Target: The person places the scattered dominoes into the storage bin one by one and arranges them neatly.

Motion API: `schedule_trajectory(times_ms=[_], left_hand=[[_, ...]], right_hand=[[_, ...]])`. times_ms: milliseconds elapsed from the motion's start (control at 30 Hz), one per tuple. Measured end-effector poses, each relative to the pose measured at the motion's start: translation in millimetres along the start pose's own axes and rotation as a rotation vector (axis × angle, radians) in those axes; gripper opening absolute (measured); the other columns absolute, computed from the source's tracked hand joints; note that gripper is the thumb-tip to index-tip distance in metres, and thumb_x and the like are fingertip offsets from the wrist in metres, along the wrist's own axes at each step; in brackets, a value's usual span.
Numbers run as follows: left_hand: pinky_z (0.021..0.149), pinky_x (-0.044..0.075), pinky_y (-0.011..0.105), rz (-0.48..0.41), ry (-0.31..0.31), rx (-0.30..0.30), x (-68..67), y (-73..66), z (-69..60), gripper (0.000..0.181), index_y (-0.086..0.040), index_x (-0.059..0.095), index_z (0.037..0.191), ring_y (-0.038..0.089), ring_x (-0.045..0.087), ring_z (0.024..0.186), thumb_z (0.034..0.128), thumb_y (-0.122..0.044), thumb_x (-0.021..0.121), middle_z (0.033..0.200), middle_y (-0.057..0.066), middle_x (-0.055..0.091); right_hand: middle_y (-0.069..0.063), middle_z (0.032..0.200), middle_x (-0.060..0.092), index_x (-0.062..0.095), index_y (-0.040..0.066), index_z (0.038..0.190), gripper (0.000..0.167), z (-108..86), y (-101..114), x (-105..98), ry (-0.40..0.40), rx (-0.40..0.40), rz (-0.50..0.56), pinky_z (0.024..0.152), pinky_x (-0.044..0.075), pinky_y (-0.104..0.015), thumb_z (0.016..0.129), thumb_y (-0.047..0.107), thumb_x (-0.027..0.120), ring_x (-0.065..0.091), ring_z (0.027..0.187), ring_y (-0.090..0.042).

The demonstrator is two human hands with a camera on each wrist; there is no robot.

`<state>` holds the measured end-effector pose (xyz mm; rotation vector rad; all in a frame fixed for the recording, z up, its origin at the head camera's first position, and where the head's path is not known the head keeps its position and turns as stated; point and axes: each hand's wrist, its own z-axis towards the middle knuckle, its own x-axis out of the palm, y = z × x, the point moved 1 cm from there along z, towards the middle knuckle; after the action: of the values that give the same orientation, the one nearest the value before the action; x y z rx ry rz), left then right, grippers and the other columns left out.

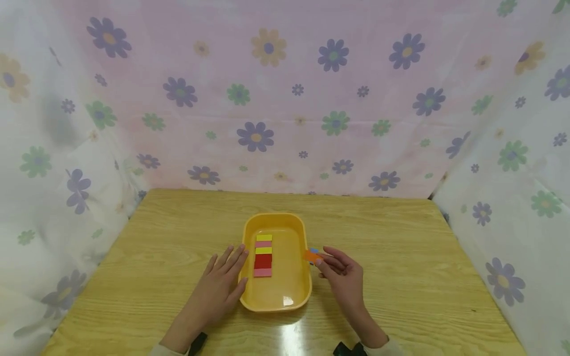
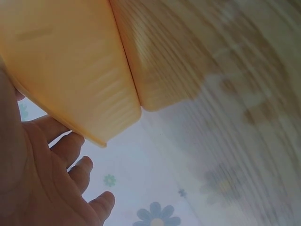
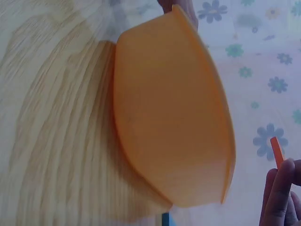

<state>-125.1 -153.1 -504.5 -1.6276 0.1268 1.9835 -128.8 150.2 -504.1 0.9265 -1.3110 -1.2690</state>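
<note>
A yellow plastic tray [image 1: 289, 302] stands on the table. Flat coloured pieces lie in a column on its left side: a yellow piece [image 1: 264, 238], a pink piece [image 1: 263, 244], another yellow one, a red piece [image 1: 262, 261] and another pink one. My left hand [image 1: 217, 287] rests on the tray's left rim with fingers spread; the left wrist view shows fingertips against the rim. At the right rim my right hand [image 1: 343, 277] pinches a flat orange piece [image 1: 310, 256] between thumb and fingers. Just outside that rim, a blue piece [image 1: 313, 250] is partly hidden by the orange one and the fingers.
A wooden table [image 1: 401, 237] carries everything. Flower-patterned cloth [image 1: 285, 99] hangs behind the table and along both sides. Light glares off the tabletop in front of the tray.
</note>
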Motion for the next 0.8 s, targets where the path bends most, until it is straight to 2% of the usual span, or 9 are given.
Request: schedule_trajectory(times_ms=[133,233,367,467,567,667,800], left_hand=[[0.118,0.026,0.065,0.001,0.005,-0.003,0.5,0.1,-0.6,0.062,-0.009,0.04,0.157,0.035,0.032,0.152,0.1028,-0.033,0.058,0.164,0.007,0.036],[0.118,0.027,0.066,0.007,-0.004,0.006,1.1,0.4,-0.4,0.062,-0.008,0.041,0.156,0.036,0.032,0.151,0.1029,-0.034,0.057,0.164,0.007,0.036],[0.118,0.028,0.065,0.009,-0.016,0.014,1.7,1.3,0.1,0.062,-0.008,0.042,0.156,0.035,0.033,0.151,0.1021,-0.033,0.059,0.163,0.007,0.037],[0.118,0.027,0.065,0.004,-0.016,0.009,1.9,1.8,-0.1,0.062,-0.008,0.042,0.156,0.035,0.032,0.151,0.1017,-0.031,0.06,0.164,0.007,0.036],[0.118,0.026,0.065,-0.007,-0.012,0.003,1.8,1.7,-0.7,0.061,-0.009,0.041,0.156,0.035,0.031,0.152,0.1017,-0.03,0.06,0.164,0.006,0.036],[0.119,0.025,0.065,-0.014,-0.008,0.006,2.3,1.6,-0.8,0.061,-0.009,0.041,0.156,0.035,0.031,0.152,0.1023,-0.031,0.058,0.164,0.006,0.035],[0.12,0.025,0.063,-0.008,0.006,0.003,4.0,2.0,-0.4,0.061,-0.009,0.04,0.157,0.033,0.029,0.153,0.1036,-0.033,0.055,0.165,0.005,0.034]], right_hand=[[-0.005,0.095,0.078,0.067,-0.008,0.121,0.037,-1.7,3,18,0.055,0.005,0.023,0.064,0.062,-0.028,0.086,-0.003,0.078,0.075,0.079,-0.013],[-0.013,0.096,0.078,0.068,-0.007,0.12,0.038,-2.7,5,33,0.103,0.007,0.023,0.064,0.063,-0.03,0.084,-0.004,0.079,0.075,0.077,-0.014],[-0.024,0.098,0.075,0.07,-0.004,0.12,0.037,-2.5,7,51,0.158,-0.01,-0.01,0.065,0.063,-0.031,0.084,-0.003,0.079,0.075,0.077,-0.014],[-0.027,0.098,0.075,0.072,-0.004,0.118,0.035,-1.4,7,63,0.186,-0.037,-0.044,0.065,0.063,-0.031,0.084,-0.002,0.079,0.076,0.077,-0.015],[-0.025,0.096,0.075,0.073,-0.004,0.113,0.031,-0.4,5,75,0.201,-0.075,-0.113,0.064,0.063,-0.03,0.084,0.0,0.081,0.076,0.078,-0.018],[-0.018,0.096,0.077,0.075,-0.003,0.109,0.027,0.3,0,84,0.22,-0.111,-0.242,0.069,0.062,-0.027,0.084,0.003,0.082,0.076,0.081,-0.02],[-0.011,0.093,0.077,0.075,-0.004,0.108,0.026,0.2,-6,91,0.292,-0.073,-0.402,0.072,0.06,-0.023,0.084,0.006,0.082,0.074,0.08,-0.018]])
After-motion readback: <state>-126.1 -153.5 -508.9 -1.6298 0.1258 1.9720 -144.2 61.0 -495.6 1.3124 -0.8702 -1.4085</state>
